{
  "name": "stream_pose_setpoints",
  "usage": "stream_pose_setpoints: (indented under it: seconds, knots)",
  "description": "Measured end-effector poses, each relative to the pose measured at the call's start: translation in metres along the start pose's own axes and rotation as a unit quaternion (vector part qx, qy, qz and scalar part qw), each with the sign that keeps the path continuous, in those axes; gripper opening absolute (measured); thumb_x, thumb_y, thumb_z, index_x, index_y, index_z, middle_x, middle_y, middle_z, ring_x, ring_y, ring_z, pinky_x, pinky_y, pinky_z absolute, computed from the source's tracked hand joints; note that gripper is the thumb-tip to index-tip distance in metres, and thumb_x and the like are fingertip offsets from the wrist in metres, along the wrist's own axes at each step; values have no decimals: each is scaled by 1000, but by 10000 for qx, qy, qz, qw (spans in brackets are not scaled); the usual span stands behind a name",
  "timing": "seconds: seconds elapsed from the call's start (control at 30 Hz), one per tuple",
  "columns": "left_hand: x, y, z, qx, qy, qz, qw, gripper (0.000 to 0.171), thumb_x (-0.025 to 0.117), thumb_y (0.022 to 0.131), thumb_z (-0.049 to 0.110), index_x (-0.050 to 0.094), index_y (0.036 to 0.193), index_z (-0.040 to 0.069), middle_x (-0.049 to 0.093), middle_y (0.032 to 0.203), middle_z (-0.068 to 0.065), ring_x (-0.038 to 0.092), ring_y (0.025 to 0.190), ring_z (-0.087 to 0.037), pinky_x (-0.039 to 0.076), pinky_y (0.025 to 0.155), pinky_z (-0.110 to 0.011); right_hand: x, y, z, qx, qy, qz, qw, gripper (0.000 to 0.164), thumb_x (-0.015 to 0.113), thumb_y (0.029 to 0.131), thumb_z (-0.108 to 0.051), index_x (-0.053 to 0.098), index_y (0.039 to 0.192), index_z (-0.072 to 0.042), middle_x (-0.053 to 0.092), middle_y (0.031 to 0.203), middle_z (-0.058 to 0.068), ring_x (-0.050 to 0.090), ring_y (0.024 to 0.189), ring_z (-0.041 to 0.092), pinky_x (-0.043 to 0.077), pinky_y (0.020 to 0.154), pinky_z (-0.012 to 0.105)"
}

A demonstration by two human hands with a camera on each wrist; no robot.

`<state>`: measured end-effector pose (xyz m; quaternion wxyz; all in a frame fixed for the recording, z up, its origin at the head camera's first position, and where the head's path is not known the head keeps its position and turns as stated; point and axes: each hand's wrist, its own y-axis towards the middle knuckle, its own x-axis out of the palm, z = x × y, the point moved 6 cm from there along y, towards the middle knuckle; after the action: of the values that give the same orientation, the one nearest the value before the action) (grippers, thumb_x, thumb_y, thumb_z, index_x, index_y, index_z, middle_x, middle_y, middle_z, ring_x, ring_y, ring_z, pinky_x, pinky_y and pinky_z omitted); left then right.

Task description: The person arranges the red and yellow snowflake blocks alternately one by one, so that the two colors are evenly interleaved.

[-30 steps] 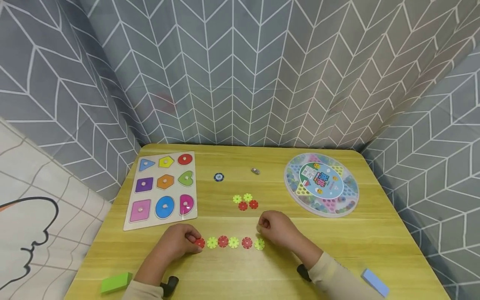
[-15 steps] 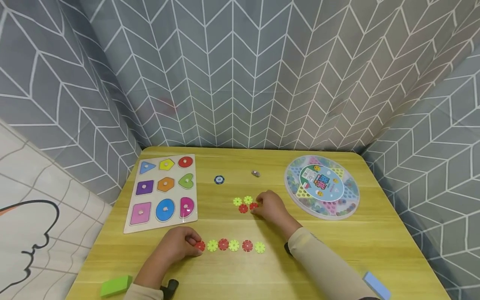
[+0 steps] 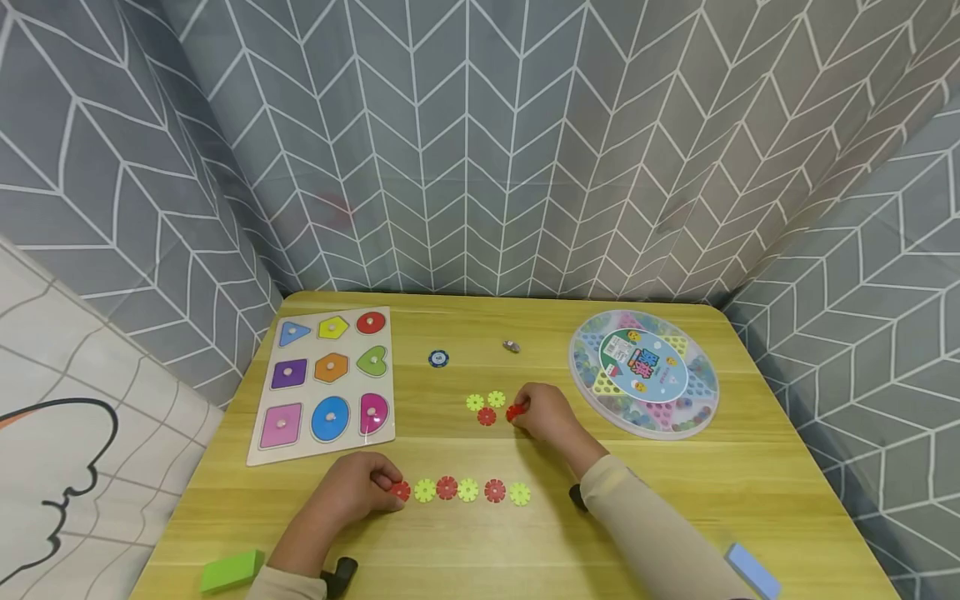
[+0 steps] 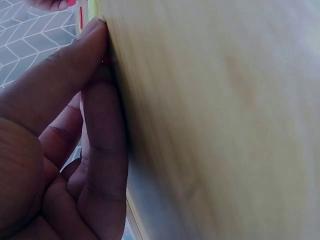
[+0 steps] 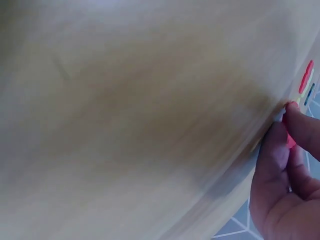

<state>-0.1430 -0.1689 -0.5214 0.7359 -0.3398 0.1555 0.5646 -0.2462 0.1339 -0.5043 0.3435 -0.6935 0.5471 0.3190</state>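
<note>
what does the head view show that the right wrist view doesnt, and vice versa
Only the head view shows the left hand, the round patterned board, the green block and the blue block. Only the right wrist view shows, close up, the inner side of the right hand and its fingers. Both show the right hand pinching a red disc, the tabletop and the patterned curtain. Small coloured shapes at the wrist view's edge are too blurred to match.

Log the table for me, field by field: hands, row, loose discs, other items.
Left hand: pinches leftmost red disc of the row
Right hand: pinches another red disc
Row: six discs, red and yellow alternating
Loose: two yellow discs, third red disc
Left side: shape board, green block
Right side: round game board, blue block
</note>
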Motion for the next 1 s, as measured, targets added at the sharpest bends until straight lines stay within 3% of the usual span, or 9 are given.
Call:
stream_pose_setpoints:
  seconds: [0.17, 0.3, 0.4, 0.5, 0.57, 0.67, 0.77, 1.0]
  knots:
    - [-1, 1, 1, 23, 24, 20, 10000, 29, 96, 71, 12, 75, 91, 13, 63, 82, 1, 57, 78, -18, 51, 72, -34, -5, -4, 9, 176, 1103, 148, 9936, 12, 79, 87, 0, 71, 96, -4, 65, 87, 3, 61, 84, 20, 53, 78, 36]
    - [0, 1, 0, 21, 58, -8, 10000, 29, 96, 72, 13, 75, 91, 13, 63, 83, 1, 56, 78, -18, 51, 72, -34, -12, -13, 11, 312, 2173, 121, 9755, 12, 77, 90, 0, 73, 101, -3, 66, 93, 6, 63, 89, 21, 54, 77, 35]
    - [1, 1, 0, 16, 49, -23, 10000, 29, 96, 72, 13, 75, 91, 13, 63, 82, 1, 56, 78, -18, 52, 71, -34, -19, -24, 8, 383, 3134, -77, 9488, 15, 74, 92, 3, 72, 107, 2, 65, 101, 11, 67, 91, 23, 58, 83, 40]
    - [0, 1, 0, 21, 45, -1, 10000, 28, 96, 71, 12, 75, 90, 13, 63, 82, 1, 57, 78, -18, 51, 72, -34, -30, -39, 3, 424, 3986, -338, 9155, 20, 69, 94, 6, 67, 115, 8, 62, 107, 15, 69, 93, 24, 56, 92, 48]
    - [0, 1, 0, 14, 43, 7, 10000, 28, 96, 71, 12, 75, 90, 13, 63, 81, 1, 57, 77, -18, 51, 72, -34, -38, -50, 2, 385, 4247, -499, 9032, 24, 68, 96, 6, 64, 119, 11, 62, 111, 17, 70, 94, 23, 54, 95, 49]
    - [-1, 1, 1, -14, 27, -9, 10000, 28, 96, 72, 12, 75, 90, 13, 63, 82, 1, 57, 78, -18, 51, 72, -34, -47, -67, 7, 391, 4353, -643, 8971, 28, 68, 96, 5, 62, 122, 14, 63, 112, 17, 70, 95, 21, 56, 93, 42]
    - [-1, 2, 2, -45, -2, -30, 10000, 27, 96, 72, 11, 75, 90, 13, 63, 82, 0, 57, 78, -19, 51, 72, -34, -50, -82, 20, 478, 4308, -732, 8982, 30, 68, 97, 3, 62, 123, 15, 64, 111, 16, 70, 94, 20, 57, 89, 35]
    - [1, 2, 1, -99, 2, -41, 9999, 27, 96, 72, 11, 75, 90, 13, 63, 82, 0, 57, 78, -19, 51, 71, -33, -29, -107, 54, 643, 4037, -898, 9082, 29, 71, 95, 1, 64, 119, 16, 69, 105, 12, 70, 91, 21, 59, 83, 35]
